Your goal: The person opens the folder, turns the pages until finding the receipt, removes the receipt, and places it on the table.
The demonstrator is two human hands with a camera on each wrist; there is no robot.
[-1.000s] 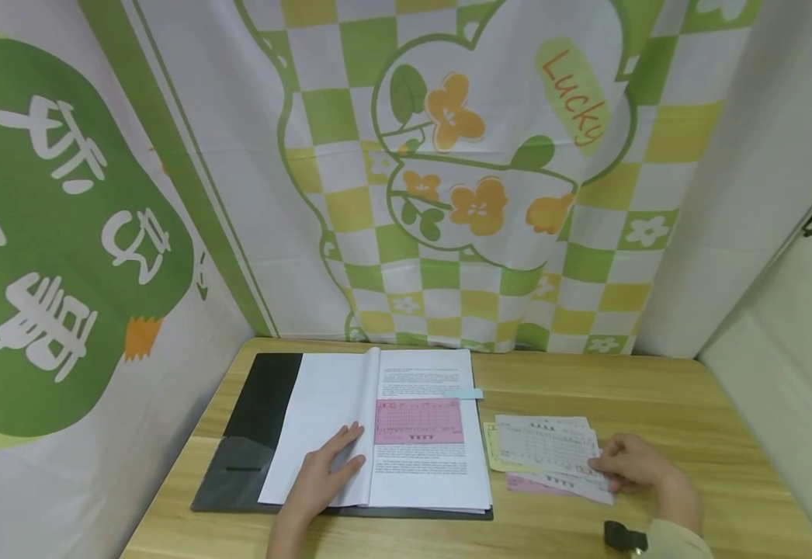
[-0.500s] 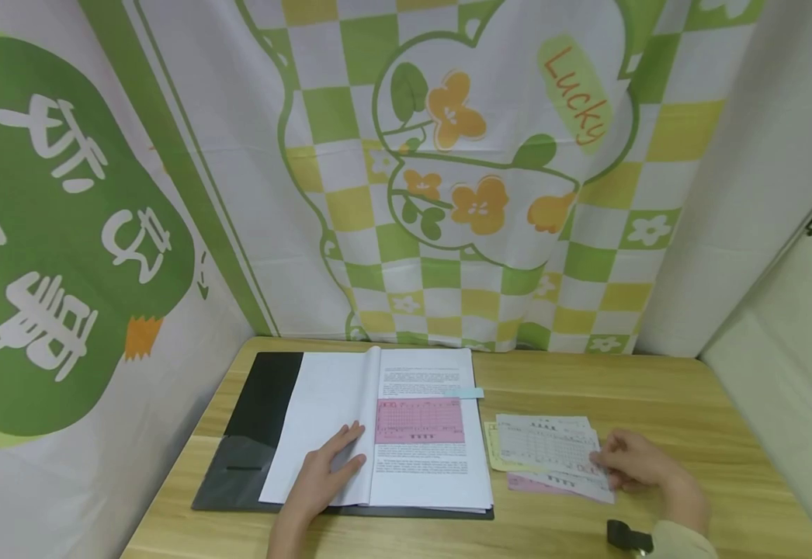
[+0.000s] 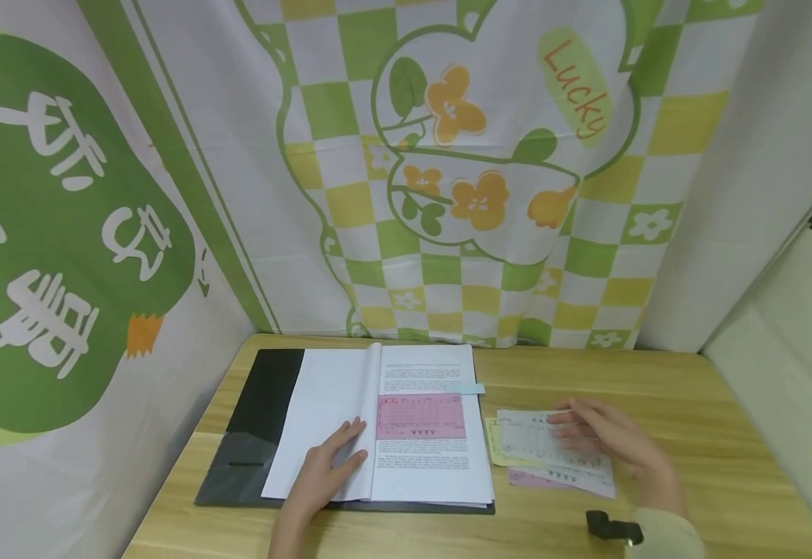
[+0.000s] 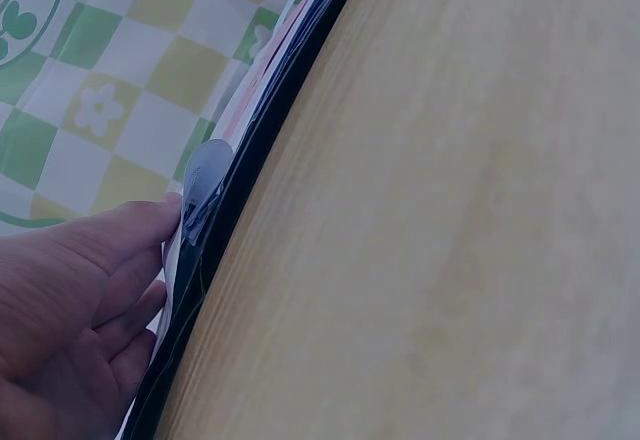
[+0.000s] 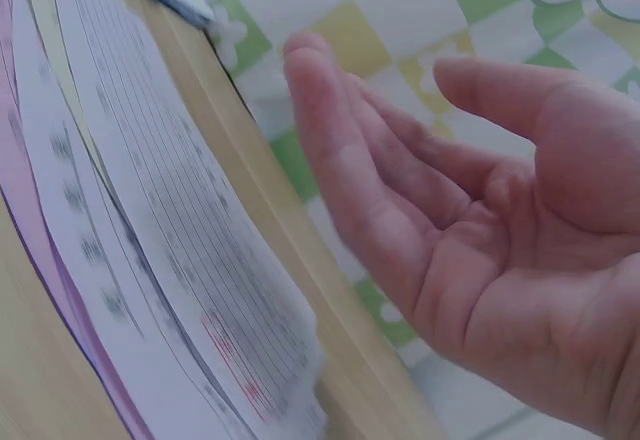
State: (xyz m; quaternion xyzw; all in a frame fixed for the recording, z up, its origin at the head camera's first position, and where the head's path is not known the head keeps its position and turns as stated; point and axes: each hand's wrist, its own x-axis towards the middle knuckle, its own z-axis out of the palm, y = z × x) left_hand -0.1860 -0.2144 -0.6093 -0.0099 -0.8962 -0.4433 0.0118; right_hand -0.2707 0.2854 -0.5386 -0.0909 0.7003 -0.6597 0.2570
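A black folder (image 3: 238, 473) lies open on the table with white printed pages (image 3: 434, 477) in it. My left hand (image 3: 322, 475) rests on the left page beside the spine, fingers spread. On the right page lies a pink form slip (image 3: 421, 417), with a pale blue tab (image 3: 472, 389) at the page's edge. To the folder's right is a loose pile of slips: white on top (image 3: 528, 441), yellow (image 3: 495, 454) and pink (image 3: 535, 480) peeking out beneath. My right hand (image 5: 480, 220) hovers over the pile's right side, fingers loosely extended, holding nothing.
The wooden table (image 3: 713, 450) carries everything. A black strap (image 3: 612, 528) shows at the right sleeve. A checked green and yellow curtain (image 3: 476, 303) hangs right behind the table, with more cloth walls at left and right.
My right hand has let go of the slips' right edge, lifted and moved over the pile with fingers extended. The left hand stays in place on the page.
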